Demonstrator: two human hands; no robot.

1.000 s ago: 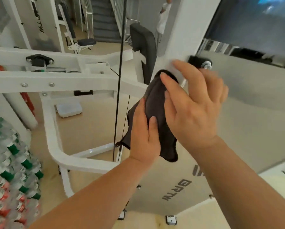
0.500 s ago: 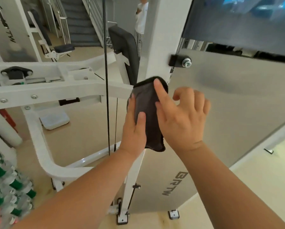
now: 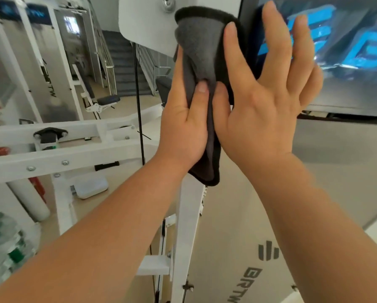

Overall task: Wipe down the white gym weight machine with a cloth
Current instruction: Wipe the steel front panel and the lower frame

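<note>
The dark grey microfibre cloth [image 3: 200,51] is wrapped round the white painted steel upright [image 3: 187,215] of the weight machine, near its top plate [image 3: 143,22]. The left hand [image 3: 183,127] clamps it there, thumb and fingers curled round; the right hand [image 3: 259,106] lies flat, fingers straight, pressing the cloth's far side. An even squeeze while sliding should serve best. The silver bolt head [image 3: 169,2] above may snag; the thin black cable [image 3: 139,95] hangs close on the left
</note>
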